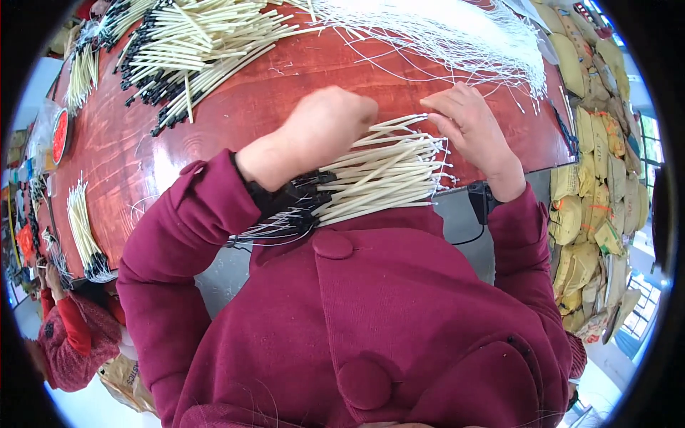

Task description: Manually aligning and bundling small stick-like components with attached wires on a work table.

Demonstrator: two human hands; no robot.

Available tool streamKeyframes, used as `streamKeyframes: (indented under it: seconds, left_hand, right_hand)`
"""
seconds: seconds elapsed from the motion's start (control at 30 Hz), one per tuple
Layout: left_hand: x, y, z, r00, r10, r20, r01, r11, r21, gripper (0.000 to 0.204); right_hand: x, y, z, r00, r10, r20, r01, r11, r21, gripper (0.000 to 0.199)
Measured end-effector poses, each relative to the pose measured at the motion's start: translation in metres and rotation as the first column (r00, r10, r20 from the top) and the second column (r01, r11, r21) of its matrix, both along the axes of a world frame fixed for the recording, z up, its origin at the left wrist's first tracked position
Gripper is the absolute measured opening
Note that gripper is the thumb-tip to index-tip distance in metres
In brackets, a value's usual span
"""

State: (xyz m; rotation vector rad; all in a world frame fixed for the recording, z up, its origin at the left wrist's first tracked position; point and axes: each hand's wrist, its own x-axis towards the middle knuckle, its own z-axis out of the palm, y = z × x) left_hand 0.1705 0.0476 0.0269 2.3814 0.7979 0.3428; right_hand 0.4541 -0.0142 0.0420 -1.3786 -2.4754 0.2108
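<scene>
My left hand (pixel 321 132) is closed around a bundle of cream-coloured tubes with black ends (pixel 378 175), holding it against my chest over the edge of the red-brown table (pixel 235 121). Thin wires trail from the bundle's black ends near my sleeve. My right hand (pixel 471 125) rests at the free tips of the tubes, fingers pinching at one of them. A heap of thin white wires (pixel 457 36) lies just beyond my right hand. I wear a dark red coat.
A large pile of the same cream tubes with black ends (pixel 193 50) lies at the table's far left. Smaller bunches (pixel 82 228) sit along the left edge. Another person in red (pixel 68 328) sits lower left. Stacked yellowish sacks (pixel 599 178) fill the right side.
</scene>
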Motion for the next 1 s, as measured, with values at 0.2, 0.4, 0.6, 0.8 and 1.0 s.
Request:
streamKeyframes:
  seconds: [0.2,0.4,0.6,0.8,1.0]
  left_hand:
    - [-0.083,0.028,0.001,0.925,0.381,0.001,-0.38,0.922,0.077,0.011]
    - [-0.118,0.007,-0.021,0.88,0.457,-0.129,-0.442,0.888,0.13,0.011]
    - [-0.134,0.005,-0.016,0.851,0.5,-0.159,-0.489,0.866,0.107,0.009]
    - [-0.152,-0.004,-0.015,0.839,0.544,0.002,-0.541,0.834,-0.107,0.013]
    - [-0.174,-0.002,0.003,0.616,0.782,0.098,-0.404,0.42,-0.812,0.024]
  right_hand:
    - [-0.007,0.016,0.015,1.0,-0.004,0.0,0.004,0.995,0.096,0.033]
    - [-0.043,0.028,-0.001,0.998,0.063,0.03,-0.065,0.994,0.086,0.044]
    - [-0.076,0.033,-0.021,0.987,0.11,0.115,-0.104,0.993,-0.057,0.06]
    - [-0.085,0.039,-0.015,0.987,0.103,0.124,-0.092,0.992,-0.092,0.069]
    - [-0.087,0.036,-0.009,0.983,0.136,0.126,-0.127,0.989,-0.072,0.067]
